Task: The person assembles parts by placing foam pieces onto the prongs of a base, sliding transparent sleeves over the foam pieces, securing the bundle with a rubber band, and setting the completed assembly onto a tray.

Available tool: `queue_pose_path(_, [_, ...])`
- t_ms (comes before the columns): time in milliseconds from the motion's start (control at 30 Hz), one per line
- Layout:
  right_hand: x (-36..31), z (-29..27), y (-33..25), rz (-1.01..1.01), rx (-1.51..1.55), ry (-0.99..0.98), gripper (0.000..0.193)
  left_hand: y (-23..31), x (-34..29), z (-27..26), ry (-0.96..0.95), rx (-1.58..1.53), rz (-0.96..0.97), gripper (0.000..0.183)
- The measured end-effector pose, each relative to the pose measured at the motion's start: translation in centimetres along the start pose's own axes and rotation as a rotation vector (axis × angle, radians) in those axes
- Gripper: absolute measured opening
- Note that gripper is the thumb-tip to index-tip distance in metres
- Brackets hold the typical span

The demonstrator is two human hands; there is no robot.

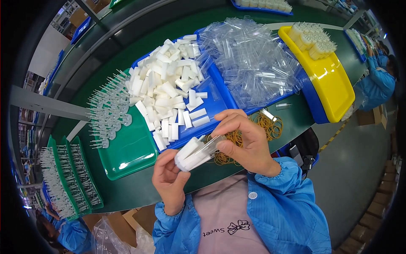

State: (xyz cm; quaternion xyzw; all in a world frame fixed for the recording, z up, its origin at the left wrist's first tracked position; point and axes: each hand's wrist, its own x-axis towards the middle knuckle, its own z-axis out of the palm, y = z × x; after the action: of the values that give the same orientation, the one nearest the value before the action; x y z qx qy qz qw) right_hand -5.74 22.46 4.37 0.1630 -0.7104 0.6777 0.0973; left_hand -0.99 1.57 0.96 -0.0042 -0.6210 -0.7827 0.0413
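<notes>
My left hand [170,175] is closed around the near end of a small bundle of white cylinders [189,155], which looks partly wrapped in clear plastic. The fingers of my right hand [247,144] pinch clear plastic tubes [210,147] at the bundle's other end. Where the white pieces end and the tubes begin is hard to make out. Just beyond my hands, a heap of loose white cylinders [165,80] fills much of a blue tray [179,137]. Tan rubber bands [270,127] lie on the green table beside my right hand, partly hidden behind it.
A large pile of clear tubes [253,59] lies in the blue tray at the back right. A yellow tray [327,80] with white bundles stands right of it. At left are a green tray [124,154] with thin-stemmed clear parts and several filled green racks [69,175]. Other people work nearby.
</notes>
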Motion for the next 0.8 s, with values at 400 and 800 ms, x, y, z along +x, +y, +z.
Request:
queue_pose_path(400, [0.0, -2.7, -0.2, -0.032, -0.097, -0.167, 0.013, -0.4, 0.3, 0.2, -0.088, -0.170, -0.052, 0.041])
queue_pose_path(800, [-1.8, 0.2, -0.3, -0.099, -0.182, -0.011, 0.014, 0.0, -0.2, 0.8, -0.119, -0.269, -0.053, 0.037])
